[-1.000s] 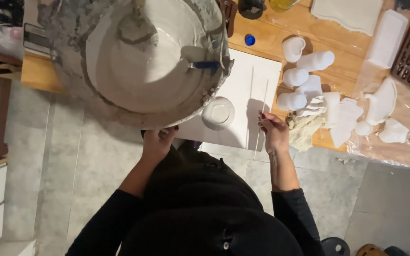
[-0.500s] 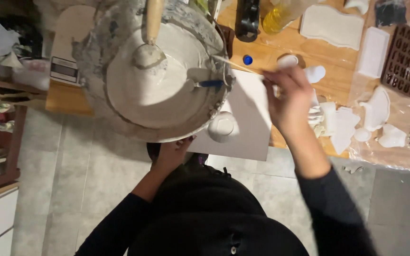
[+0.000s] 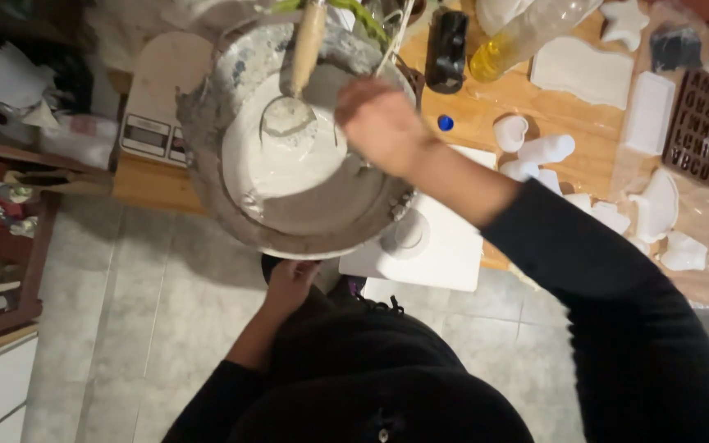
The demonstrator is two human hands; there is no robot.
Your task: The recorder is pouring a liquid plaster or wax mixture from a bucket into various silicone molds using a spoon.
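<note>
A big grey-spattered bowl [image 3: 207, 156] of thick white mix fills the upper middle. A spoon with a wooden handle [image 3: 305, 45] rests in the mix. My left hand [image 3: 289, 283] grips the bowl's near edge from underneath. My right hand [image 3: 379, 123] reaches over the bowl's right rim with its fingers closed on a thin stick [image 3: 401, 29], which points away past the rim. My dark sleeve runs down to the lower right.
A white board [image 3: 453, 254] with a small round white cup [image 3: 408, 234] lies on the wooden table [image 3: 469, 107]. White cast pieces [image 3: 547, 149], a brown letter mould [image 3: 703, 127], a bottle of yellow liquid [image 3: 519, 33], a blue cap [image 3: 445, 123] and a scale [image 3: 153, 135] surround it. Tiled floor below.
My right hand has lifted from the white board with the stick and swung left over the bowl's rim. The bowl has dropped lower in view, with my left hand under it throughout.
</note>
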